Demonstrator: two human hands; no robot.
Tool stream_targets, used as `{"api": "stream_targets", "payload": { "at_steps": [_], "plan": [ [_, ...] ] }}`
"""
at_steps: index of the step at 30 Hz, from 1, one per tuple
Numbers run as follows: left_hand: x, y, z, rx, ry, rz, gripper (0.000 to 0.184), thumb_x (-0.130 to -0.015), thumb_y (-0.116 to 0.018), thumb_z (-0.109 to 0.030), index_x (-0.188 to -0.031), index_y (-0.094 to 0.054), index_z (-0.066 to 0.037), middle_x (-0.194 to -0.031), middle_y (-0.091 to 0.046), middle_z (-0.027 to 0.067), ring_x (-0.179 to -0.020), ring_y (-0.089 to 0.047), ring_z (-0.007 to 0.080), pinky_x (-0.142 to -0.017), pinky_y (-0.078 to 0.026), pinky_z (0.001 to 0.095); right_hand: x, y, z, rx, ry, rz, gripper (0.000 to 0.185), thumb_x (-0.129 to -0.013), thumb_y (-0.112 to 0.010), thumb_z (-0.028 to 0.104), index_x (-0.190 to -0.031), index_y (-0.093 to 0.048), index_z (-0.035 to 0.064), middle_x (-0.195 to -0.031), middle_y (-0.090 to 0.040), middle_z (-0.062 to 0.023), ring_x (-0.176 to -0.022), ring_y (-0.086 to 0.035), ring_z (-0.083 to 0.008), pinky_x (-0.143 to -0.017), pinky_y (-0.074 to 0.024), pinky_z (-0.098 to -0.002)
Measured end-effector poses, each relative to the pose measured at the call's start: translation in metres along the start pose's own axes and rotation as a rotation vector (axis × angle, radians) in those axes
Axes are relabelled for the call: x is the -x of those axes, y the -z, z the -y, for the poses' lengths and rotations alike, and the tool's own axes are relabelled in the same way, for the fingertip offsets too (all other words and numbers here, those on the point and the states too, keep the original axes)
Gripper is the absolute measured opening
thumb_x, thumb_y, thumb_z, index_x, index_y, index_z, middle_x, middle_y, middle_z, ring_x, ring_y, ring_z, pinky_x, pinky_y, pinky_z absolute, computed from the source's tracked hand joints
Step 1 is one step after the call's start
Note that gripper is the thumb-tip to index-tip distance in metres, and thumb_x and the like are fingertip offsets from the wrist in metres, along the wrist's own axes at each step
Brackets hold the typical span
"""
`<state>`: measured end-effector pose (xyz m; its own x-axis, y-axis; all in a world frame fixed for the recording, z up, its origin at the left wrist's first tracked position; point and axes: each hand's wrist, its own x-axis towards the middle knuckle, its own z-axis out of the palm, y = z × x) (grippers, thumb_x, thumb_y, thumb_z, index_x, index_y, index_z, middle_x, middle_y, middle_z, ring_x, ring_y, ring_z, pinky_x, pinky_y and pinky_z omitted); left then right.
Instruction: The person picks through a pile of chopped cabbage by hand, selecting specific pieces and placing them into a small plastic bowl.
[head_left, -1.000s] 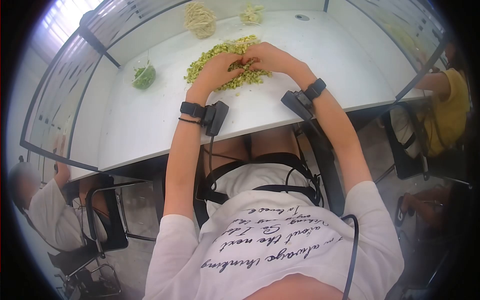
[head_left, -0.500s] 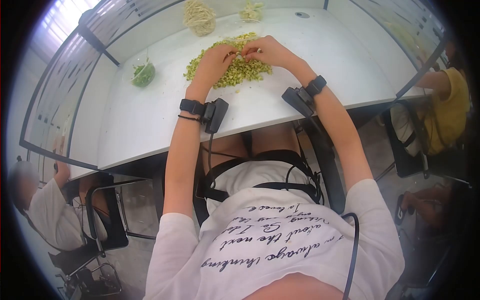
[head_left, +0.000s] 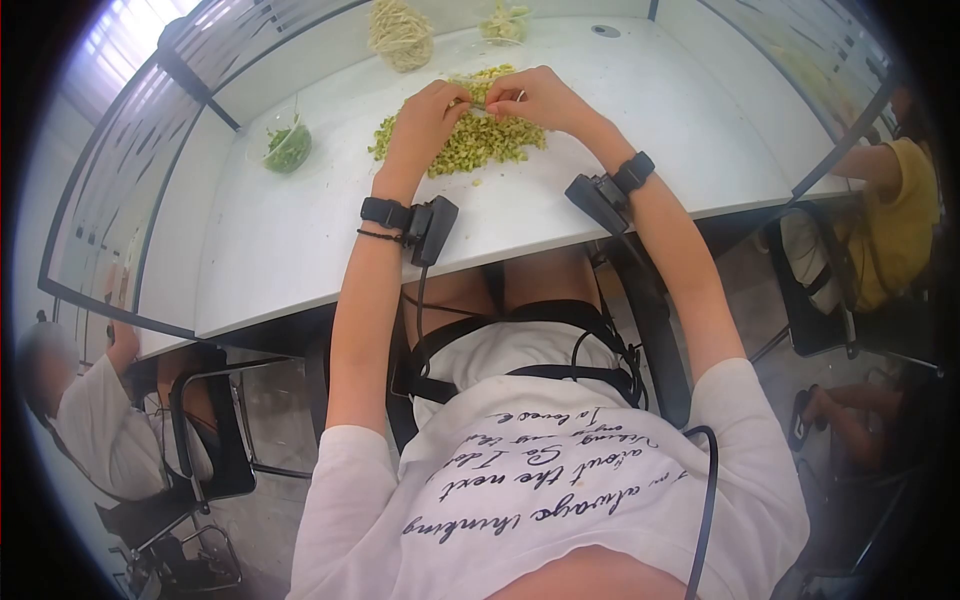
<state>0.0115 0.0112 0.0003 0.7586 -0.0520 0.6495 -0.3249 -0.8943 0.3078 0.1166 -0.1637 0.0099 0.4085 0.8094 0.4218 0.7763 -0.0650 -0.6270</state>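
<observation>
A wide pile of small yellow-green chopped pieces (head_left: 485, 145) lies on the white desk. Above its middle, my left hand (head_left: 432, 112) has its thumb and fingertips pressed together in a pinch. My right hand (head_left: 535, 100) is pinched too, its fingertips close to those of the left. Something small and thin seems to be between the two hands, too small to name. Both wrists wear black straps with a black device on each.
A clear bowl of green pieces (head_left: 288, 148) stands at the left. Behind the pile are a bundle of pale strands (head_left: 401, 38) and a clear container of pale green pieces (head_left: 503, 25). Low partitions surround the desk (head_left: 650, 130). People sit at both sides.
Both hands have risen slightly off the pile and moved a little away from me. Their fingers, deeper in the pieces earlier, are now pinched above them.
</observation>
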Motion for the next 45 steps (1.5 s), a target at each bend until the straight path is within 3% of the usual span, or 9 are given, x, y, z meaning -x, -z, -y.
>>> {"api": "stream_targets", "payload": {
  "at_steps": [5, 14, 23, 30, 34, 37, 40, 45],
  "plan": [
    [-0.002, 0.0, 0.001, 0.052, -0.003, -0.071, 0.012, -0.081, -0.063, -0.007, -0.093, -0.063, -0.004, -0.088, -0.063, 0.008, -0.075, -0.062, 0.022, -0.066, -0.048, 0.03, 0.0, -0.003, -0.004, -0.105, 0.146, -0.016, 0.011, -0.081, -0.064, 0.008, -0.09, -0.065, 0.0029, -0.082, -0.067, -0.0043, -0.074, -0.065, -0.0127, -0.069, -0.052, -0.0259],
    [-0.004, -0.001, 0.0, 0.052, -0.065, -0.11, 0.013, -0.081, -0.062, -0.003, -0.093, -0.062, -0.003, -0.09, -0.064, 0.0094, -0.076, -0.063, 0.0229, -0.067, -0.049, 0.03, 0.0, -0.005, -0.002, -0.11, 0.118, 0.036, 0.011, -0.082, -0.062, 0.01, -0.091, -0.062, 0.0036, -0.081, -0.066, -0.0046, -0.077, -0.064, -0.0123, -0.069, -0.0515, -0.0266],
    [-0.003, -0.003, 0.001, 0.17, 0.014, -0.081, 0.014, -0.081, -0.064, -0.007, -0.094, -0.065, -0.003, -0.085, -0.066, 0.0073, -0.068, -0.063, 0.0161, -0.064, -0.05, 0.0253, 0.003, -0.002, 0.005, -0.104, 0.082, 0.146, 0.008, -0.081, -0.06, 0.01, -0.087, -0.058, 0.0047, -0.078, -0.065, -0.004, -0.072, -0.062, -0.0108, -0.068, -0.0494, -0.025],
    [-0.004, 0.001, -0.007, 0.16, 0.051, -0.207, 0.012, -0.08, -0.066, -0.006, -0.091, -0.067, -0.003, -0.085, -0.067, 0.0061, -0.073, -0.063, 0.0151, -0.066, -0.05, 0.024, 0.0, -0.002, 0.004, -0.158, 0.16, -0.04, 0.01, -0.08, -0.062, 0.012, -0.089, -0.06, 0.0064, -0.078, -0.065, -0.0015, -0.071, -0.059, -0.0106, -0.065, -0.0487, -0.0254],
    [-0.007, 0.001, -0.004, 0.145, -0.036, -0.305, 0.013, -0.08, -0.065, -0.004, -0.092, -0.068, -0.005, -0.088, -0.066, 0.0058, -0.075, -0.063, 0.0156, -0.067, -0.05, 0.0251, -0.004, 0.0, -0.001, -0.115, 0.219, -0.173, 0.012, -0.081, -0.061, 0.012, -0.092, -0.062, 0.0081, -0.079, -0.065, -0.0012, -0.069, -0.058, -0.0117, -0.064, -0.0479, -0.0256],
    [-0.011, -0.002, -0.003, 0.098, -0.089, -0.355, 0.015, -0.079, -0.062, -0.002, -0.093, -0.067, -0.006, -0.087, -0.064, 0.0071, -0.073, -0.062, 0.0199, -0.065, -0.049, 0.0278, -0.007, 0.002, -0.004, 0.033, 0.244, -0.323, 0.013, -0.083, -0.06, 0.012, -0.095, -0.063, 0.008, -0.086, -0.065, 0.0007, -0.075, -0.059, -0.0105, -0.07, -0.0479, -0.0245],
    [-0.015, -0.007, -0.001, 0.126, -0.051, -0.351, 0.018, -0.083, -0.061, -0.002, -0.098, -0.068, -0.009, -0.093, -0.066, 0.0073, -0.078, -0.063, 0.0193, -0.069, -0.05, 0.027, -0.006, 0.002, -0.009, 0.225, 0.236, -0.418, 0.015, -0.083, -0.062, 0.017, -0.096, -0.063, 0.0099, -0.095, -0.065, -0.0008, -0.087, -0.059, -0.0164, -0.08, -0.0469, -0.0287],
    [-0.02, -0.023, 0.007, 0.104, -0.127, -0.245, 0.033, -0.087, -0.049, 0.001, -0.116, -0.058, -0.012, -0.111, -0.061, 0.0126, -0.104, -0.057, 0.0283, -0.085, -0.048, 0.0329, -0.007, -0.005, -0.028, 0.376, 0.318, -0.394, 0.019, -0.082, -0.065, 0.024, -0.096, -0.064, 0.0113, -0.112, -0.059, -0.0041, -0.104, -0.054, -0.0242, -0.091, -0.042, -0.0356]
  ]
}}
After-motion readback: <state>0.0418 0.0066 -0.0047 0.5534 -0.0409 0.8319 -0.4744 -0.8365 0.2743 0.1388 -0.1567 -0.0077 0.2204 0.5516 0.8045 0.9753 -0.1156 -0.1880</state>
